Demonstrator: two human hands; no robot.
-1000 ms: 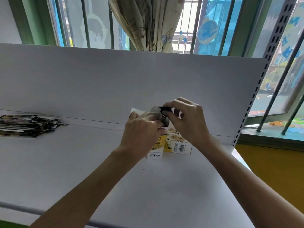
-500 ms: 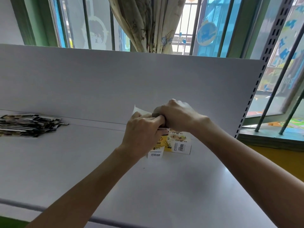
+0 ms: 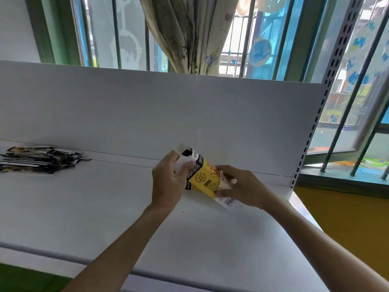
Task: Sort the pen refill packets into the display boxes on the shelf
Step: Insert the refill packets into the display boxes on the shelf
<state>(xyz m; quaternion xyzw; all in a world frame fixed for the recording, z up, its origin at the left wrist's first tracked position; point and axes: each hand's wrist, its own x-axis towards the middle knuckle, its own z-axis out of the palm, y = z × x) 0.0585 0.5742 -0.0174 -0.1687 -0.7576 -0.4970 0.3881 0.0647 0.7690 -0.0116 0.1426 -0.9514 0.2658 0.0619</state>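
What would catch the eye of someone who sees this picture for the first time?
First, the yellow display box, held tilted over the white shelf near its middle: the left hand grips its upper end, the right hand its lower end. Next, the dark pile of refill packets lying at the far left of the shelf, close to the back panel.

We see a white shelf (image 3: 105, 207) with an upright white back panel (image 3: 147, 112). A loose pile of dark packets (image 3: 40, 159) lies at its far left, near the panel.
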